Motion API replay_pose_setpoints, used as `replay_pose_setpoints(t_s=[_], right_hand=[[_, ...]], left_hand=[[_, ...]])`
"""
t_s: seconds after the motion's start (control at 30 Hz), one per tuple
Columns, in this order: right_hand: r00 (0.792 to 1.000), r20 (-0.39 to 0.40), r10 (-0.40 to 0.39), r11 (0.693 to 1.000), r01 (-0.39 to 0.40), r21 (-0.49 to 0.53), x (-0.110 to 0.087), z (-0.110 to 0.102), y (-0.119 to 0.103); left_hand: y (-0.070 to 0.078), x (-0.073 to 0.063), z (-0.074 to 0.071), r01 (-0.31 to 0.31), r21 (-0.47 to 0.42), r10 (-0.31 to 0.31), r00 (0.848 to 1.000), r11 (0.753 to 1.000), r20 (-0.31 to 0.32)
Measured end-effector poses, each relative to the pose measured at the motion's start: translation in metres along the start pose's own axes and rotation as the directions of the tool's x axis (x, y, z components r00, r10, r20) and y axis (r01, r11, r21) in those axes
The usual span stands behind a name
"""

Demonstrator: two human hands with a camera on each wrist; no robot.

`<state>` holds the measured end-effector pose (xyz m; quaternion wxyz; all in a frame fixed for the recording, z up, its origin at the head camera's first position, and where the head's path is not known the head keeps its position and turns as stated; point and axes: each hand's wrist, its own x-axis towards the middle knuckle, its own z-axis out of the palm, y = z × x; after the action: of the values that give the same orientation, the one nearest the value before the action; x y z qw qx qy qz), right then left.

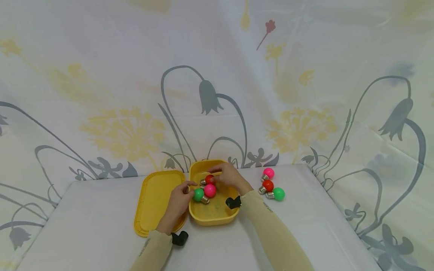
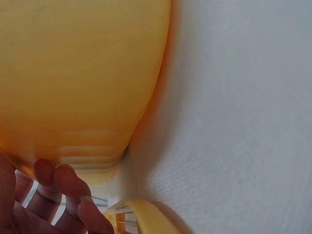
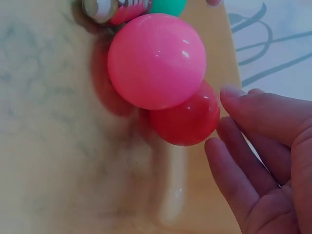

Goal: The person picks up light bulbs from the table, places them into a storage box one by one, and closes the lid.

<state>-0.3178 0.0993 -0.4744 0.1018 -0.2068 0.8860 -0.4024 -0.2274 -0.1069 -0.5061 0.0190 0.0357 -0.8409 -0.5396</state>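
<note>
Inside the yellow plastic container (image 1: 214, 221), a red light bulb (image 1: 209, 180), a pink light bulb (image 1: 210, 191) and a green light bulb (image 1: 198, 194) lie close together. My right hand (image 1: 229, 176) reaches in from the right, its fingers spread beside the red bulb (image 3: 187, 119). In the right wrist view the pink bulb (image 3: 156, 61) partly covers the red one. My left hand (image 1: 179, 198) is at the container's left rim, near the green bulb, with fingers loosely bent. In the left wrist view, its fingertips (image 2: 66, 178) are by the container's outer wall (image 2: 83, 73).
A yellow lid (image 1: 156, 199) lies flat left of the container, partly under the left forearm. To the right, on the white-covered table (image 1: 325, 233), lie another pink bulb (image 1: 269, 173), red bulb (image 1: 268, 185) and green bulb (image 1: 279, 194). A flower-patterned curtain (image 1: 217, 75) stands behind.
</note>
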Motion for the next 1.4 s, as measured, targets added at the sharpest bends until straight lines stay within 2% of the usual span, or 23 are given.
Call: replay_pose_setpoints(t_s=[0.2, 0.77, 0.97, 1.13, 1.4], right_hand=[[1.0, -0.027, -0.013, 0.998, 0.015, 0.066, -0.001, -0.001, -0.001], [0.999, -0.002, -0.033, 0.972, 0.032, 0.235, -0.003, -0.01, 0.0], [0.998, 0.002, -0.058, 0.972, 0.056, 0.228, -0.004, -0.012, -0.005], [0.997, -0.027, -0.075, 0.966, 0.079, 0.246, -0.013, -0.017, -0.01], [0.993, -0.084, -0.08, 0.973, 0.096, 0.209, -0.029, -0.031, -0.001]], left_hand=[[-0.003, 0.002, -0.001, -0.013, 0.005, 0.013, 1.0, 1.0, -0.004], [0.0, 0.003, 0.001, -0.028, 0.02, 0.027, 1.0, 0.999, 0.011], [0.0, 0.004, -0.001, -0.003, 0.035, 0.003, 1.0, 0.999, 0.009], [0.002, 0.003, -0.003, 0.0, 0.046, -0.001, 1.0, 0.999, 0.015], [0.005, 0.001, -0.001, -0.006, 0.037, 0.005, 1.0, 0.999, 0.016]])
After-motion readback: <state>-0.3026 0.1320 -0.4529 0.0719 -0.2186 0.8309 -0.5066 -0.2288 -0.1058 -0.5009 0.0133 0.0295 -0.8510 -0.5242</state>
